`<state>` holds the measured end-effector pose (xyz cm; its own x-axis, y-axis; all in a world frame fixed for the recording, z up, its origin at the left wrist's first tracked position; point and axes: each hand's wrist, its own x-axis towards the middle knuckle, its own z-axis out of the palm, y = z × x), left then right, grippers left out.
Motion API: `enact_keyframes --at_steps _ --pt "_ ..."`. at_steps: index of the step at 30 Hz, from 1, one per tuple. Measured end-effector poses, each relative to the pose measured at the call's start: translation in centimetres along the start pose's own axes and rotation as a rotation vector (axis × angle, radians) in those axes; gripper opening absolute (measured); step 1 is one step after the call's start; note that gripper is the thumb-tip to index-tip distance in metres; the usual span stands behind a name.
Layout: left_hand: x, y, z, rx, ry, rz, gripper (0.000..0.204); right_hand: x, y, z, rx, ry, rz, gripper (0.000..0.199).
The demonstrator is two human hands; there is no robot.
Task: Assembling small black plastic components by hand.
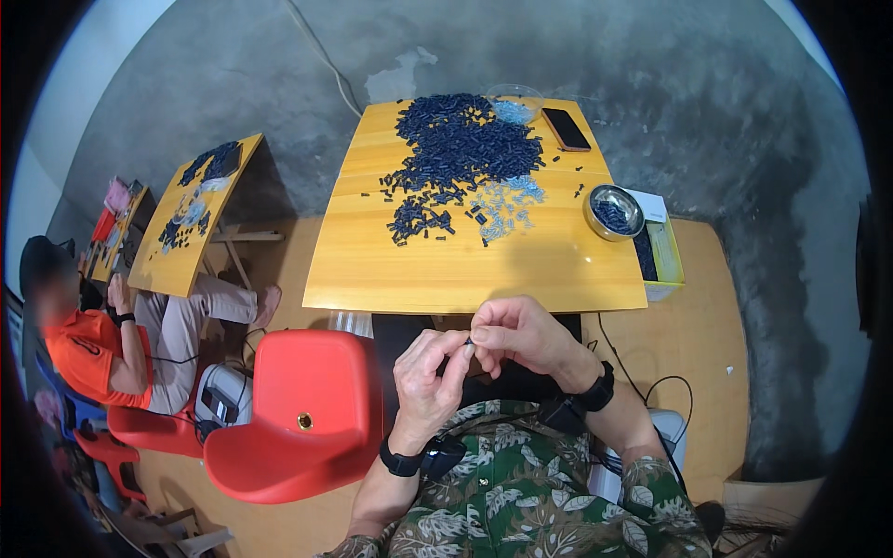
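Note:
Just off the near edge of the yellow wooden table (465, 284), my two hands meet fingertip to fingertip. Between them is a small dark part (469, 342), mostly covered by the fingers and too small to identify. My left hand (430, 377) pinches it from the left, and my right hand (521, 337) pinches it from the right. On the table lies a big heap of small black plastic pieces (470, 139), with a looser cluster nearer me. Beside that cluster is a scatter of small clear pieces (502, 206).
A metal bowl (600, 229) of dark pieces stands at the table's right edge. Behind are a clear bowl (530, 96) and a phone (567, 130). A yellow box (665, 284) sits beyond the right edge. Left are a red chair (312, 372) and a seated person (93, 344) at another table.

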<state>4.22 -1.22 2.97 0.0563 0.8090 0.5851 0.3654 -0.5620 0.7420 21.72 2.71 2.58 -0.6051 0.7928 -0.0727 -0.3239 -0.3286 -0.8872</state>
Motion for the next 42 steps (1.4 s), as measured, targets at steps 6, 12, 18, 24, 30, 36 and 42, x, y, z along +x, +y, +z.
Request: enact_keyframes --at_steps 6,12,18,24,30,36,42 --pt "-0.2 -0.3 0.3 0.018 0.005 0.034 0.013 0.0 1.8 0.2 0.128 0.018 0.002 0.022" --pt "-0.7 -1.4 0.3 0.064 0.045 -0.005 0.018 0.7 2.4 0.7 0.135 0.052 0.034 0.029" --pt "-0.7 -1.7 0.4 -0.067 0.057 -0.166 0.020 1.5 3.2 0.4 0.027 0.160 0.032 0.032" --pt "-0.4 -1.6 0.4 -0.091 0.061 -0.184 0.021 1.6 2.9 0.5 0.097 0.137 0.054 0.035" --pt "-0.6 -2.4 0.2 -0.046 0.100 -0.102 0.015 1.9 2.6 0.5 -0.046 0.094 0.078 0.038" --pt "-0.7 -2.4 -0.2 -0.088 0.158 -0.204 0.011 4.9 3.7 -4.5 -0.742 0.636 -0.412 0.029" --pt "-0.7 -2.4 -0.5 -0.090 0.183 -0.208 0.011 7.9 3.2 -8.1 -1.180 0.880 -0.396 0.017"
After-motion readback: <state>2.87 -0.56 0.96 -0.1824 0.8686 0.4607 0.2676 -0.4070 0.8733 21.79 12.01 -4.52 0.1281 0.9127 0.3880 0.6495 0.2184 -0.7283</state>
